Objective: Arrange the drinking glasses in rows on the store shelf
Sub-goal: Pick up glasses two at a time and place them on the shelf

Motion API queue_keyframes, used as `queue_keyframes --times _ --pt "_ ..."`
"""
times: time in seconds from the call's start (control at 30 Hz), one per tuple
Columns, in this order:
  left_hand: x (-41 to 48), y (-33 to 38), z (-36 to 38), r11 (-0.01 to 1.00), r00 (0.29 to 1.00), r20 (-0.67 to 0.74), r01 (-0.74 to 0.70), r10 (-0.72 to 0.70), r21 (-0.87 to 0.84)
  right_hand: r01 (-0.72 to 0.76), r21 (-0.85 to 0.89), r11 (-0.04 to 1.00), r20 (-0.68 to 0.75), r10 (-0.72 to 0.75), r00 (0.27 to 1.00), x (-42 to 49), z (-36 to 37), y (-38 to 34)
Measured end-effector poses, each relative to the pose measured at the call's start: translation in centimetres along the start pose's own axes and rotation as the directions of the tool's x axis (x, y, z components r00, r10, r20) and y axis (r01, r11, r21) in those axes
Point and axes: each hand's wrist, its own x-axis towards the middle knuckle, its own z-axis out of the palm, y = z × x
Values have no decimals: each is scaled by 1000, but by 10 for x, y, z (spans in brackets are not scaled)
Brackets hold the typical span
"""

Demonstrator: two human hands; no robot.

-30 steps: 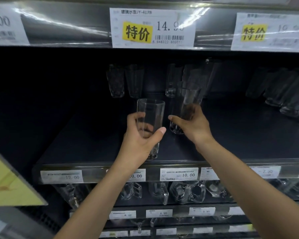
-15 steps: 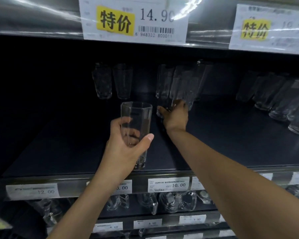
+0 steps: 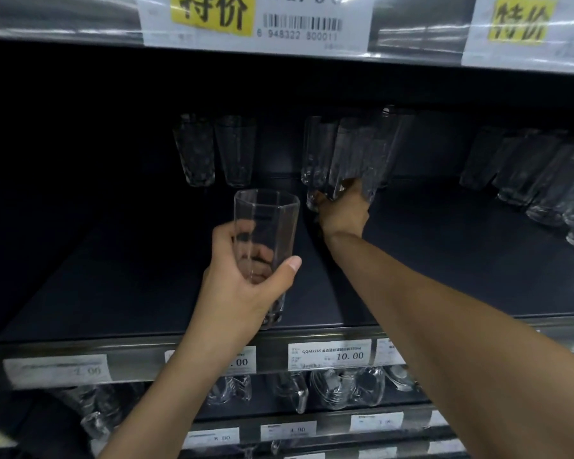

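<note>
Near shelf front: faceted glass point(image 3: 265, 240) upright, gripped in left hand point(image 3: 242, 286), not yet placed. Right hand point(image 3: 343, 210) wrapped around glass point(image 3: 348, 160) at back cluster. Two glasses point(image 3: 216, 150) stand behind; shelf point(image 3: 146, 276) mostly bare, rows barely begun.

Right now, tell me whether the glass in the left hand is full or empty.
Empty. The glass is clear throughout, with no liquid line, and the fingers of the left hand show plainly through its wall. It is held roughly upright above the shelf.
</note>
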Motion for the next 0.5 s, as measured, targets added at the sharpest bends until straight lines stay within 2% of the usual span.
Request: queue_keyframes --times 0.5 --pt "-1 -2 -2 1000 1000 9 9 -9 -9 -7 -76 997 3 7 1000 15 6 2"
